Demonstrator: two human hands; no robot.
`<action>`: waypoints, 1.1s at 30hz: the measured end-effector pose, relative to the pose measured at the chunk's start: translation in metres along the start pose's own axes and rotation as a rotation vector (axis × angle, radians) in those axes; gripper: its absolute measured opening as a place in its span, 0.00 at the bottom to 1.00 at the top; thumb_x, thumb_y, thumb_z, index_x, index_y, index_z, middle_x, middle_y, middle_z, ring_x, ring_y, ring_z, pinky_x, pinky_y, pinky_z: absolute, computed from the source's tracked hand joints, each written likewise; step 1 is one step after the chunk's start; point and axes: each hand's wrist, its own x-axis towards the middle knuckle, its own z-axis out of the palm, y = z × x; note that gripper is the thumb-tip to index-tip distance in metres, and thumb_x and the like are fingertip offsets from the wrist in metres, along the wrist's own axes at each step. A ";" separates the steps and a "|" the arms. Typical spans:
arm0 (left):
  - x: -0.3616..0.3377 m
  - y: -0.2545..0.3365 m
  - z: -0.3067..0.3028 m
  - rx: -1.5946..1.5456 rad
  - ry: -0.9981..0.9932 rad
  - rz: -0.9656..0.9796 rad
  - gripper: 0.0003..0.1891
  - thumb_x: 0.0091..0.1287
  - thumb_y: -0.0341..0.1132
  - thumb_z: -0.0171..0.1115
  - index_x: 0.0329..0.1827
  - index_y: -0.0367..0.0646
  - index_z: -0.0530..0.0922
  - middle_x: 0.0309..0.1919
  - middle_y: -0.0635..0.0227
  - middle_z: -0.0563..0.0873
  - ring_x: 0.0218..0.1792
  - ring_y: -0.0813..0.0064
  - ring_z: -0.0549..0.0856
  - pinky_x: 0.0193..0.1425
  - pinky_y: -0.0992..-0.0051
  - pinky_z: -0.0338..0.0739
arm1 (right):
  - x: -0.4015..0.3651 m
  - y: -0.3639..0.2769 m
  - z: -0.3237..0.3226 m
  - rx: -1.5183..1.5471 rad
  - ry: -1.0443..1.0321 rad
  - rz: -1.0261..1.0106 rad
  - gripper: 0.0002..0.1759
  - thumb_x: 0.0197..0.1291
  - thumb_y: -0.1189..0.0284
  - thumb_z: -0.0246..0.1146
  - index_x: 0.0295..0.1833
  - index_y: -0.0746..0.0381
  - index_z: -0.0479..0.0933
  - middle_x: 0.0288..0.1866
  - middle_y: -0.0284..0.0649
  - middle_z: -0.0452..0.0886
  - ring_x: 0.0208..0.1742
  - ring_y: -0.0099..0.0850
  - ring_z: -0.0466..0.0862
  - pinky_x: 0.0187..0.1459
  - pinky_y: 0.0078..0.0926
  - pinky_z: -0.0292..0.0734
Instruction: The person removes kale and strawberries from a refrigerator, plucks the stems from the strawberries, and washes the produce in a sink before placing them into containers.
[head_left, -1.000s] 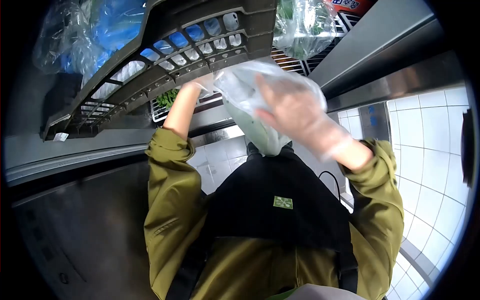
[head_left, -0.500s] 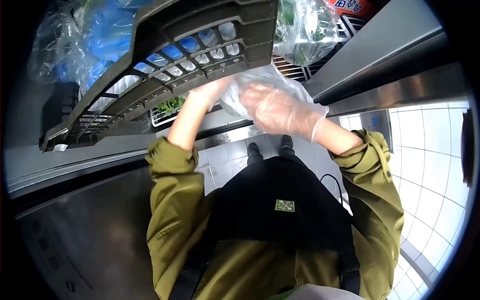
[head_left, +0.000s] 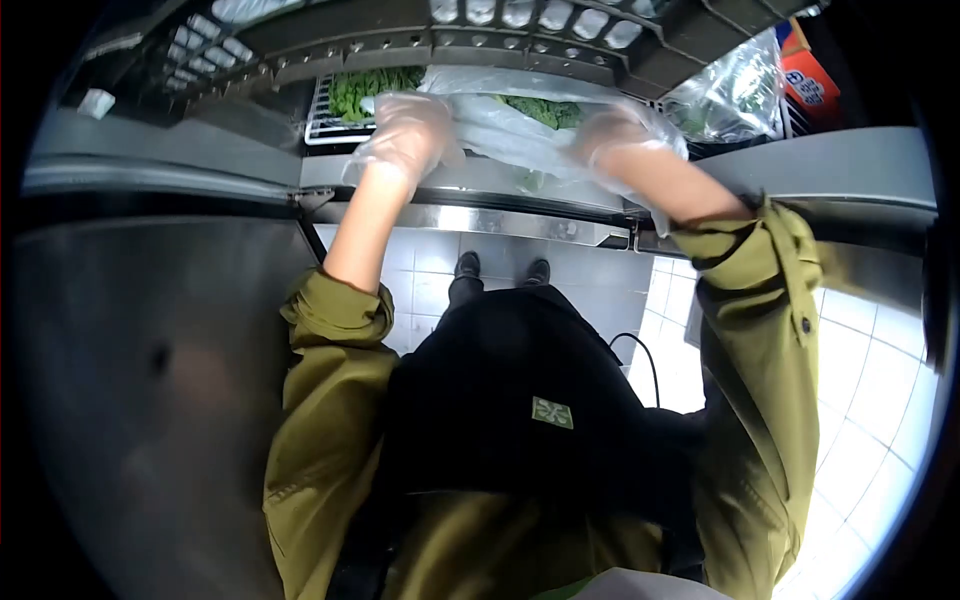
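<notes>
Both my hands wear thin clear gloves and reach forward to a wire shelf [head_left: 325, 125] inside an open steel cabinet. My left hand [head_left: 405, 135] and my right hand [head_left: 620, 135] grip the two ends of a clear plastic bag of green leaves [head_left: 510, 125], which lies flat at the shelf's front edge. A dark plastic crate [head_left: 440, 35] sits just above the bag. More loose greens [head_left: 375, 90] lie behind my left hand on the shelf.
Another clear bag of greens [head_left: 735, 95] and an orange package [head_left: 815, 85] sit to the right. A steel door [head_left: 150, 380] stands at the left. White floor tiles [head_left: 870, 380] and my shoes [head_left: 500, 268] show below.
The bag has gone from hanging in front of my chest to lying flat on the shelf under the crate. My hands moved forward and apart; my head tilted toward the shelf.
</notes>
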 end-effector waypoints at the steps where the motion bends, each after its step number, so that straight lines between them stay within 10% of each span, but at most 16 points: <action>1: -0.003 0.004 -0.003 0.023 0.021 -0.046 0.13 0.48 0.43 0.61 0.30 0.44 0.84 0.29 0.58 0.85 0.33 0.64 0.85 0.34 0.66 0.75 | 0.004 0.004 -0.002 -0.038 0.009 0.013 0.16 0.53 0.63 0.55 0.34 0.62 0.82 0.39 0.47 0.82 0.42 0.40 0.82 0.42 0.37 0.76; 5: -0.009 0.031 -0.007 -0.061 0.545 0.047 0.07 0.51 0.34 0.56 0.23 0.47 0.82 0.22 0.58 0.84 0.26 0.66 0.85 0.26 0.65 0.72 | 0.063 0.040 0.064 -0.394 0.673 -0.225 0.13 0.52 0.69 0.56 0.39 0.65 0.79 0.38 0.48 0.82 0.40 0.43 0.82 0.40 0.32 0.76; 6: 0.001 0.033 0.005 -0.191 0.871 0.229 0.07 0.50 0.34 0.56 0.23 0.46 0.82 0.21 0.60 0.84 0.26 0.65 0.85 0.28 0.65 0.74 | 0.061 0.034 0.049 -0.134 0.518 -0.206 0.13 0.54 0.70 0.54 0.42 0.64 0.78 0.40 0.49 0.81 0.42 0.44 0.81 0.43 0.33 0.75; 8: 0.032 0.049 0.012 -0.254 0.491 0.241 0.11 0.55 0.37 0.52 0.35 0.50 0.83 0.28 0.58 0.85 0.32 0.57 0.84 0.38 0.61 0.77 | 0.055 0.020 0.016 0.396 0.273 -0.072 0.14 0.56 0.71 0.51 0.47 0.62 0.75 0.45 0.52 0.79 0.46 0.47 0.80 0.48 0.36 0.73; 10: 0.020 0.053 0.010 -0.178 0.142 0.281 0.12 0.55 0.37 0.52 0.37 0.53 0.83 0.29 0.59 0.85 0.35 0.56 0.84 0.40 0.62 0.77 | 0.050 0.031 0.004 0.213 0.083 0.021 0.15 0.57 0.71 0.50 0.48 0.59 0.76 0.49 0.53 0.78 0.53 0.45 0.78 0.54 0.36 0.70; 14: -0.011 0.038 0.038 -0.382 -0.034 -0.085 0.12 0.55 0.35 0.54 0.38 0.45 0.83 0.35 0.59 0.86 0.39 0.62 0.85 0.50 0.65 0.74 | 0.076 0.061 0.027 0.176 0.740 -0.014 0.15 0.58 0.68 0.53 0.50 0.57 0.75 0.50 0.50 0.78 0.55 0.40 0.76 0.56 0.34 0.69; 17: -0.045 0.024 0.052 -0.560 0.245 0.002 0.21 0.55 0.34 0.50 0.54 0.47 0.77 0.43 0.53 0.83 0.42 0.55 0.83 0.48 0.63 0.76 | 0.079 0.050 -0.004 0.255 0.850 -0.120 0.16 0.58 0.68 0.53 0.51 0.58 0.74 0.51 0.49 0.77 0.56 0.40 0.75 0.57 0.34 0.68; 20: -0.050 0.024 -0.015 -0.564 0.071 -0.032 0.25 0.56 0.31 0.48 0.60 0.47 0.71 0.48 0.52 0.80 0.46 0.55 0.82 0.52 0.63 0.75 | 0.095 0.032 -0.019 0.248 0.842 -0.184 0.17 0.58 0.68 0.54 0.53 0.59 0.72 0.52 0.49 0.76 0.56 0.40 0.75 0.58 0.34 0.67; 24: -0.009 0.006 0.016 -0.669 1.013 -0.087 0.13 0.49 0.26 0.54 0.39 0.39 0.78 0.26 0.55 0.82 0.28 0.52 0.83 0.34 0.58 0.79 | 0.121 0.003 -0.023 0.214 0.757 -0.216 0.18 0.58 0.68 0.54 0.55 0.59 0.71 0.54 0.48 0.75 0.57 0.39 0.73 0.59 0.34 0.66; 27: 0.005 -0.012 0.014 -0.688 0.799 -0.282 0.11 0.57 0.29 0.52 0.41 0.39 0.78 0.38 0.52 0.83 0.42 0.52 0.81 0.48 0.62 0.76 | 0.126 -0.010 -0.015 0.202 0.738 -0.241 0.20 0.58 0.68 0.55 0.56 0.60 0.70 0.55 0.47 0.74 0.58 0.39 0.73 0.60 0.34 0.65; 33: 0.032 -0.043 0.024 -0.111 1.178 -0.045 0.04 0.45 0.27 0.56 0.24 0.41 0.78 0.21 0.60 0.81 0.21 0.58 0.81 0.25 0.63 0.77 | 0.103 0.010 0.003 0.264 0.836 -0.272 0.22 0.58 0.68 0.56 0.59 0.61 0.68 0.57 0.46 0.73 0.59 0.38 0.71 0.62 0.34 0.63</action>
